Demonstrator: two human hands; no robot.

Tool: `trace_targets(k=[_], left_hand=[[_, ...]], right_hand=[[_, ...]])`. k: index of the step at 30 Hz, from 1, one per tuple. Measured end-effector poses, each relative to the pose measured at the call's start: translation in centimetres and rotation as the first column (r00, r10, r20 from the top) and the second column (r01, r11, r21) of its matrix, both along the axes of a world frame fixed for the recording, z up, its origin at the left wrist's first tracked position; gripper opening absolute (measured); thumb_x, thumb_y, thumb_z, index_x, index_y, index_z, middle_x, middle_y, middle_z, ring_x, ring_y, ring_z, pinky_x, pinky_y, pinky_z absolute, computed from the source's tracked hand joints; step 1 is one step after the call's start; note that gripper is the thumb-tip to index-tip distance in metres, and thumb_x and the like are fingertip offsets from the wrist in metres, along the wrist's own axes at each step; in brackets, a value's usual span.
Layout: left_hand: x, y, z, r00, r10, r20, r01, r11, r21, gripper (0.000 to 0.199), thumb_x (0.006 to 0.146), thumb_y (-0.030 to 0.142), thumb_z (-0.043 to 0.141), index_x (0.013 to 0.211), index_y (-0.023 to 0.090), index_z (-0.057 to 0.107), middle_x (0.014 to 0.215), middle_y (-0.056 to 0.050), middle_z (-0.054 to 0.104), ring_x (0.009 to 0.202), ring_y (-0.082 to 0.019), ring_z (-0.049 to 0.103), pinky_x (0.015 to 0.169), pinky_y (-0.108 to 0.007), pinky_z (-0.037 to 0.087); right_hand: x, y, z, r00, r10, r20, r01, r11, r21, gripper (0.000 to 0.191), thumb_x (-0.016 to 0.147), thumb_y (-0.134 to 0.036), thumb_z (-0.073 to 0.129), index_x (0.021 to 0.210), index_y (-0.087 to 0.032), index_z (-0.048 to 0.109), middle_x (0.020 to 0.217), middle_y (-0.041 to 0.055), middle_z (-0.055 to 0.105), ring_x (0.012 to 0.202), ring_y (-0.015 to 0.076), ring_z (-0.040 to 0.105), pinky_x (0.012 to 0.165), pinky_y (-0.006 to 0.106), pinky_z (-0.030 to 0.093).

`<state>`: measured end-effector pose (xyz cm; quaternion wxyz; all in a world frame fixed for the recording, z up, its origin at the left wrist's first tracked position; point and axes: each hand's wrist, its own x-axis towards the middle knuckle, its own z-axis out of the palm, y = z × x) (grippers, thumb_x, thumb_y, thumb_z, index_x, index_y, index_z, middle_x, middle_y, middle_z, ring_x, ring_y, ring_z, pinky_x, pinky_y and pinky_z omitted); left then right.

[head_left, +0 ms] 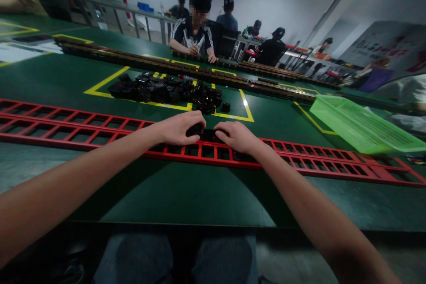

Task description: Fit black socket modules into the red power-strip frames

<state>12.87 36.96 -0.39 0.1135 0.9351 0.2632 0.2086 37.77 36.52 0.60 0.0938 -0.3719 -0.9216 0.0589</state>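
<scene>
A long red ladder-like frame (189,158) with two rows of slots lies across the green table in front of me. Over its upper row, my left hand (184,128) is curled around a small black block (195,130). Just to its right, my right hand (237,135) has its thumb and fingers closed at another black block (209,135), which sits between the hands at the frame. Fingers hide much of both pieces, so I cannot tell how far they are seated. Beyond the hands is a heap of black blocks (169,88), within yellow tape lines.
At the right, a bright green plastic basket (359,124) stands tilted by the frame. Long dark rails (140,61) cross the table farther back. A person (195,31) works on the opposite side, with other people seated behind. The table's near edge (186,224) is above my knees.
</scene>
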Motion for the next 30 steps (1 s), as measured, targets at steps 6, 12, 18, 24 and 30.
trace_targets(k=[6,12,18,24,30], left_hand=[[0.07,-0.13,0.26,1.000,-0.005,0.006,0.005,1.000,-0.001,0.029,0.079,0.026,0.055,0.106,0.016,0.054,0.104,-0.009,0.055,0.096,-0.024,0.054,0.086,-0.037,0.047],[0.03,-0.11,0.23,0.999,0.005,-0.043,-0.004,1.000,0.023,0.030,0.078,0.026,0.056,0.106,0.017,0.054,0.104,-0.009,0.054,0.096,-0.024,0.053,0.085,-0.037,0.046],[-0.09,-0.12,0.40,0.996,-0.022,-0.087,0.024,0.999,0.021,0.031,0.085,0.033,0.053,0.110,0.016,0.054,0.105,-0.010,0.054,0.098,-0.026,0.053,0.086,-0.038,0.044],[-0.28,-0.09,0.53,0.996,-0.030,-0.082,0.028,0.999,-0.029,0.037,0.094,0.038,0.039,0.118,0.015,0.055,0.113,-0.012,0.055,0.104,-0.027,0.054,0.090,-0.039,0.044],[-0.36,-0.06,0.67,0.996,-0.029,-0.082,0.025,0.998,-0.058,0.038,0.093,0.027,0.034,0.118,0.013,0.059,0.117,-0.013,0.052,0.107,-0.026,0.053,0.097,-0.041,0.043]], right_hand=[[0.11,0.14,-0.05,1.000,0.000,-0.008,0.000,1.000,-0.001,0.024,0.098,-0.027,0.047,0.105,-0.020,0.069,0.098,0.0078,0.073,0.086,0.0221,0.065,0.077,0.034,0.046],[0.13,0.20,-0.16,1.000,0.009,-0.023,-0.009,1.000,0.004,0.024,0.098,-0.028,0.046,0.104,-0.020,0.068,0.098,0.0079,0.072,0.086,0.0226,0.065,0.078,0.035,0.047],[0.18,0.23,-0.20,0.999,0.014,-0.031,-0.014,1.000,-0.002,0.025,0.097,-0.028,0.046,0.104,-0.020,0.069,0.098,0.0089,0.073,0.087,0.0236,0.065,0.079,0.036,0.048],[0.18,0.28,-0.21,0.999,0.023,-0.049,-0.023,1.000,-0.008,0.025,0.097,-0.027,0.047,0.105,-0.019,0.069,0.099,0.0095,0.073,0.088,0.0244,0.066,0.079,0.037,0.049],[0.21,0.27,-0.20,0.999,0.016,-0.031,-0.016,1.000,-0.002,0.026,0.098,-0.028,0.046,0.106,-0.018,0.069,0.100,0.0093,0.073,0.089,0.0235,0.066,0.080,0.035,0.048]])
